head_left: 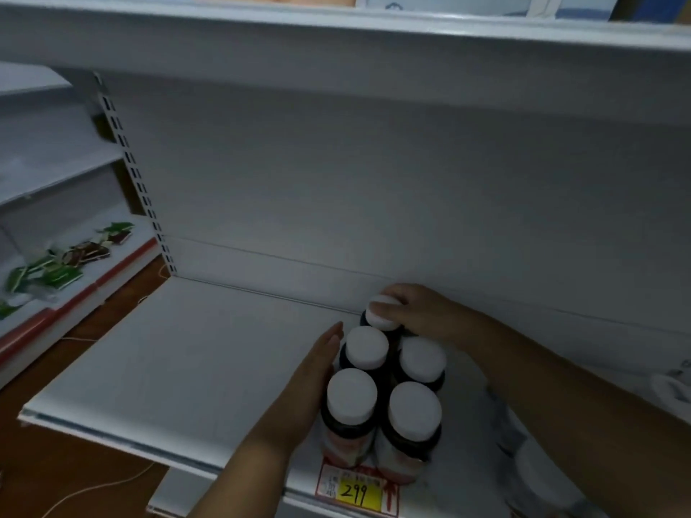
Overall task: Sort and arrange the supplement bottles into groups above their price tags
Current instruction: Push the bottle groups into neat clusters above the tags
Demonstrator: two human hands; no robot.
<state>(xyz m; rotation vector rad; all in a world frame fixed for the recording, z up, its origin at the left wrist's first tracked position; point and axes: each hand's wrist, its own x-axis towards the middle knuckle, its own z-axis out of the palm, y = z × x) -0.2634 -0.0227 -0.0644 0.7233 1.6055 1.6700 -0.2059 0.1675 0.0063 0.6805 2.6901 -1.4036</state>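
Five bottles (389,386) on shelf (179,368), bunched right above price tag (357,489). Your left hand (318,372) flat, open vs. group's 9 o'clock side. Your right hand (415,312) grips back bottle (381,315) cap at 12 o'clock. Probably hard, light, smooth; hold by cap or sides.

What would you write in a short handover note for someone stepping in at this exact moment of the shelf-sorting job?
Left hand: open, flat against the left side of the bottle group.
Right hand: gripping the cap of the rear bottle.
Bottles: five white-capped ones clustered on the shelf above the 299 price tag.
Done: this group stands upright at its tag.
Left: settle the rear bottle, square the group. Blurred items at right are unclear.
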